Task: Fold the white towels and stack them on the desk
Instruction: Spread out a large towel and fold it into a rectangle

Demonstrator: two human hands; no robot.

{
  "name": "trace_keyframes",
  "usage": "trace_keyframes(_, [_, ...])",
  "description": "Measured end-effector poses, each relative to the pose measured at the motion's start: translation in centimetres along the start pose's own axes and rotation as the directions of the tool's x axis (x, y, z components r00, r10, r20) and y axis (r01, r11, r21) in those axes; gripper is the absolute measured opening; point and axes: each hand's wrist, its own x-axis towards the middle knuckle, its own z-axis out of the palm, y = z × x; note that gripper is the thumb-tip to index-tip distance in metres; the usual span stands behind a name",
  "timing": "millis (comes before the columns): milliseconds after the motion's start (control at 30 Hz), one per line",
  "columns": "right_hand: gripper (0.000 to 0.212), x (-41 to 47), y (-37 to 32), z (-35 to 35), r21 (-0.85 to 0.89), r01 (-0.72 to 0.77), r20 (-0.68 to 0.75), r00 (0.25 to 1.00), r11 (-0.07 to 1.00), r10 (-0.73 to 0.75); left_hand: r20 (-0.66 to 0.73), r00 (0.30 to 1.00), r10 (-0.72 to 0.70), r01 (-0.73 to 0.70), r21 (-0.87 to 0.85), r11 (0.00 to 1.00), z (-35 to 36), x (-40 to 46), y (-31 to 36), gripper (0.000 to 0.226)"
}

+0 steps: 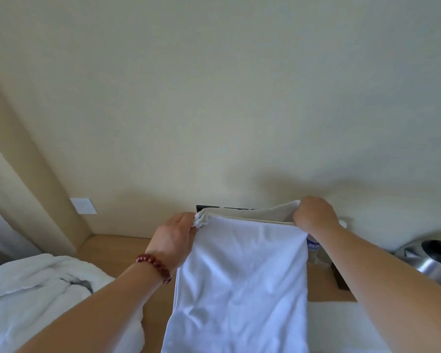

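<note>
A white towel [239, 281] hangs doubled over in front of me, above the wooden desk [117, 253]. My left hand [176, 240] pinches its upper left corner, a red bead bracelet on that wrist. At the upper right corner my right hand [313, 215] grips the top edge. The towel's lower part runs out of the frame at the bottom. A heap of unfolded white towels [43, 296] lies on the desk at the left. Under my right forearm lies another flat white cloth [341, 324].
A steel kettle [435, 263] stands at the far right of the desk. A plastic water bottle [315, 248] shows just behind the held towel. The cream wall rises close behind the desk, with a white wall plate [83, 205] and a curtain [0, 225] at the left.
</note>
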Motion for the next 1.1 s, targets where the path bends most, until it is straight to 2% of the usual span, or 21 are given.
trace_keyframes(133, [0.021,-0.6,0.1,-5.1,0.019,0.009,-0.069,0.998,1.000,-0.008,0.016,0.990,-0.143,0.143,-0.018,0.990,-3.3,2.9,1.5,0.013])
trace_keyframes(367, [0.021,-3.1,-2.6,-16.1,0.128,0.044,-0.322,0.947,0.991,0.000,-0.104,0.969,-0.225,0.224,-0.020,0.974,-12.1,8.7,5.3,0.022])
trace_keyframes(433, [0.016,-4.1,-3.8,-20.3,0.203,0.062,-0.341,0.940,0.977,0.012,-0.145,0.960,-0.240,0.237,-0.038,0.971,-14.9,10.2,6.0,0.023])
trace_keyframes(500, [0.010,-4.9,-4.7,-24.2,0.299,0.073,-0.284,0.959,0.951,0.016,-0.177,0.952,-0.249,0.244,-0.050,0.969,-17.1,11.0,6.2,0.025])
trace_keyframes(633, [0.015,-5.1,-5.4,-29.1,0.633,0.104,-0.120,0.992,0.767,-0.036,-0.231,0.937,-0.262,0.254,-0.065,0.965,-20.5,11.7,6.3,0.031])
trace_keyframes(767, [0.008,-6.6,-5.8,-32.6,0.705,0.267,-0.190,0.964,0.657,-0.188,-0.311,0.908,-0.280,0.255,-0.121,0.959,-23.5,12.9,7.0,0.035])
trace_keyframes(833, [0.021,-7.4,-6.0,-34.0,0.706,0.381,-0.273,0.924,0.597,-0.266,-0.343,0.897,-0.277,0.250,-0.123,0.961,-25.0,13.5,7.4,0.035])
trace_keyframes(900, [0.051,-8.1,-6.0,-35.1,0.668,0.421,-0.293,0.907,0.614,-0.303,-0.362,0.892,-0.270,0.245,-0.115,0.963,-26.4,14.1,7.6,0.035])
trace_keyframes(967, [0.079,-8.9,-6.0,-35.9,0.604,0.359,-0.225,0.933,0.711,-0.280,-0.368,0.893,-0.259,0.238,-0.102,0.966,-27.4,14.4,8.0,0.036])
trace_keyframes(1000, [0.077,-9.4,-6.1,-36.3,0.546,0.324,-0.194,0.946,0.773,-0.259,-0.368,0.895,-0.252,0.234,-0.093,0.968,-27.7,14.5,8.2,0.036])
trace_keyframes(1100, [0.038,-10.7,-6.3,-36.6,0.360,0.241,-0.160,0.968,0.901,-0.195,-0.371,0.897,-0.242,0.226,-0.087,0.970,-28.2,14.8,8.9,0.037])
